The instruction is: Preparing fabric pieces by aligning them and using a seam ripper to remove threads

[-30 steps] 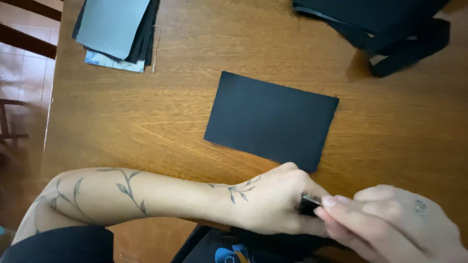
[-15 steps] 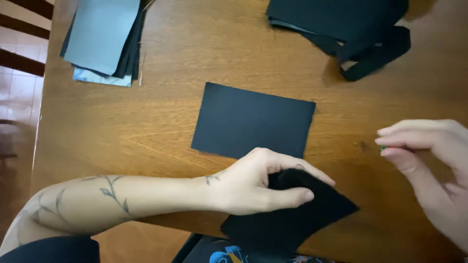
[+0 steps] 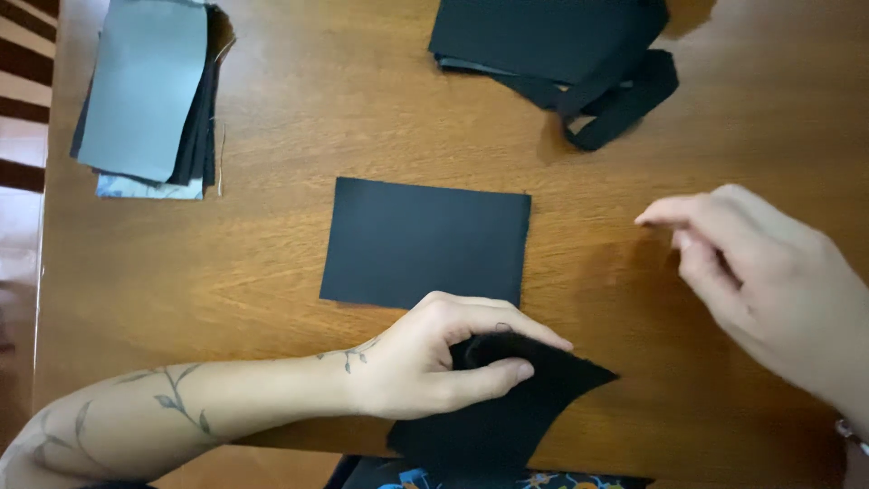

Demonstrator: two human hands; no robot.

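My left hand (image 3: 434,362) pinches a black, soft-looking fabric piece (image 3: 516,412) near the table's front edge, thumb under one fold and fingers over it. Just beyond that hand lies a flat black rectangular sheet (image 3: 425,243) on the wooden table (image 3: 362,109). My right hand (image 3: 769,281) hovers at the right, holding nothing, its fingers loosely extended and pointing left, a hand's width from the fabric piece.
A stack of grey and dark sheets (image 3: 149,95) sits at the far left. A pile of black pieces with a black strap (image 3: 561,54) lies at the back right. The table's left edge (image 3: 41,272) borders a tiled floor.
My right hand let go of the black fabric piece and moved up and to the right. My left hand kept the piece and drew it onto the table.
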